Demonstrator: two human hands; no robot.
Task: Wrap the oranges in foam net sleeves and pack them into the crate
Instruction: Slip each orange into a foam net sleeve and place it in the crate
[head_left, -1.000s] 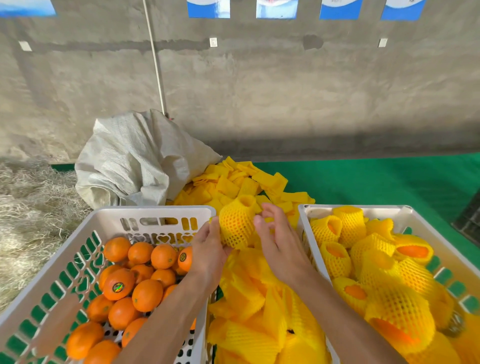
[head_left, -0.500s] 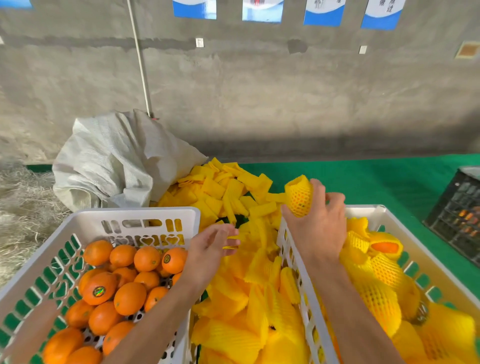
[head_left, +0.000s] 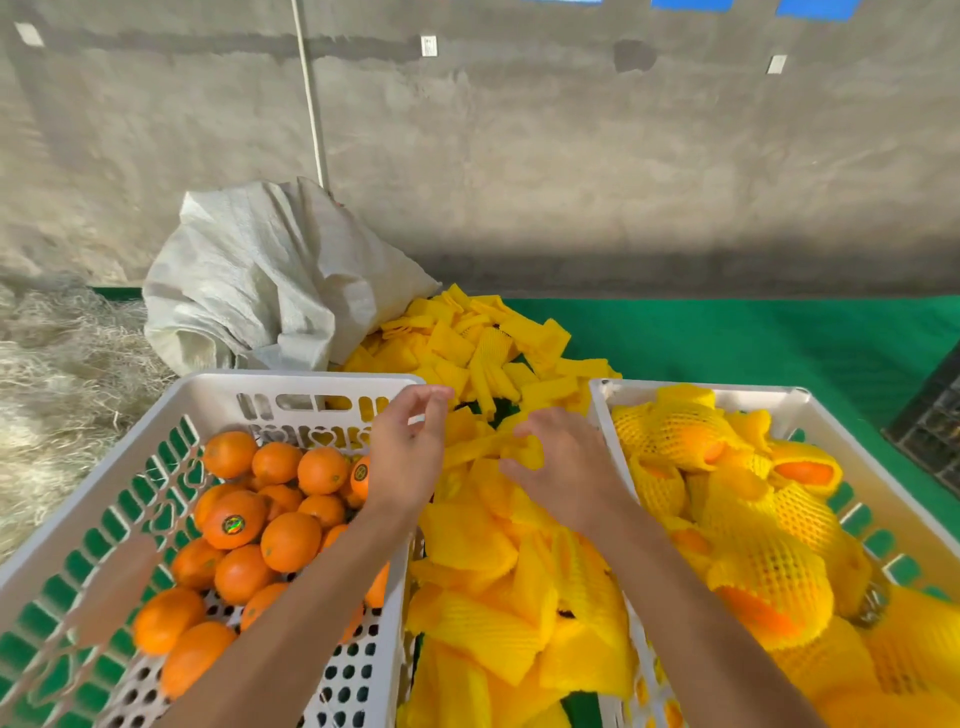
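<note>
1. A flat yellow foam net sleeve (head_left: 524, 451) lay on top of the loose sleeve pile (head_left: 493, 571) in the gap between the two crates, its long axis running roughly left to right and rising slightly toward the right.
2. The right hand (head_left: 561, 478) was on that sleeve, its fingers curled down and pinching the sleeve's right end; the sleeve stretched away from it to the left, toward the other hand.
3. The left hand (head_left: 408, 452) hovered just left of the sleeve above the left crate's inner wall, thumb and fingertips nearly meeting but holding nothing that could be seen.
4. By my judgement the right hand was the nearer and had the sleeve, while the left sat closer to the fruit, so the next orange fell naturally to it.
5. The bare oranges (head_left: 270, 514) sat in the left crate (head_left: 311, 384), just below and left of the left wrist.
6. Wrapped oranges (head_left: 753, 519) filled the right crate (head_left: 727, 395), beside the right forearm.
7. The crate walls stood on either side of the pile; other sleeves lay tangled under the chosen one and could lift with it.
8. Farther off sat a white woven sack (head_left: 260, 280), straw (head_left: 57, 374), a green mat (head_left: 753, 338) and a grey wall.
</note>
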